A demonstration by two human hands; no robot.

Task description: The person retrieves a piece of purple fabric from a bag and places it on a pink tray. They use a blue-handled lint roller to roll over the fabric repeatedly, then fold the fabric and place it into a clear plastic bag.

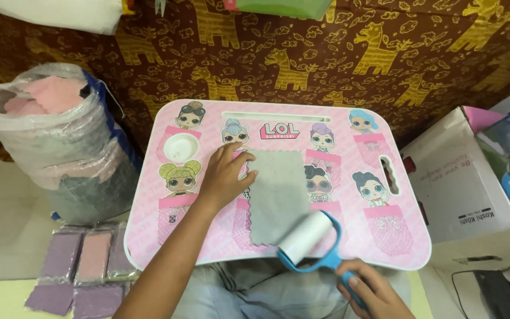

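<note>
Grey cloth [278, 198], a small rectangle with scalloped edges, is laid flat near the middle of a pink lap table [411, 248] printed with cartoon dolls. The cloth's upper left edge is pinned by the left hand [226, 176], which is spread open with fingers and thumb pressed down, palm flat; nothing is clasped in it. A lint roller [307, 237] with a white roll and blue frame is gripped by the right hand [368, 290], whose fingers are closed tightly around the blue handle, and the roll is set on the cloth's lower right corner.

The cloth is judged to be light, thin and limp, so it would be dragged or bunched by a sticky roll unless held down at an edge; a flat press near the border, as seen, appears the sensible hold. The roller is judged light and rigid, best held by its handle.

A round white recess [179, 146] is sunk into the table's upper left. A clear plastic bag [60, 139] stuffed with pink and grey cloths is stood to the left, and wrapped packets of purple and pink cloths [81, 269] are laid on the floor below it. A cardboard box [458, 180] is seen to the right
</note>
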